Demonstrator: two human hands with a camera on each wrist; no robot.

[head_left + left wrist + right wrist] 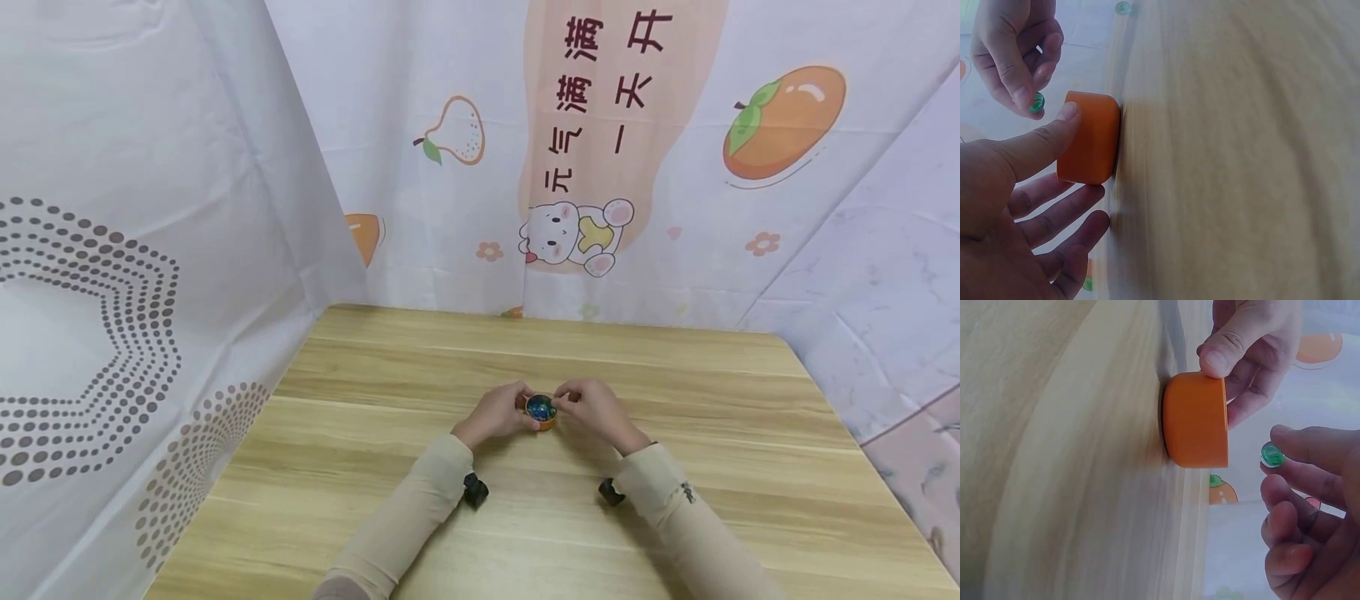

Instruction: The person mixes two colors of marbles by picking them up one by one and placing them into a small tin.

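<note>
A small orange cup (547,426) stands upright on the wooden table, and glossy blue-green marbles (538,407) show inside it. My left hand (501,408) holds the cup from the left, thumb at the rim and fingers around the far side. Between the thumb and forefinger of my right hand (596,410) is a green glass marble (1272,455), pinched just outside the cup's mouth. The left wrist view shows the same marble (1036,102) near the cup's rim, apart from it. The cup's orange wall (1196,422) hides its contents in both wrist views.
Another pale green marble (1123,8) lies on the table at the top of the left wrist view. The wooden table (675,358) ends at a printed curtain (450,208) behind. A white patterned curtain (225,208) hangs at the left.
</note>
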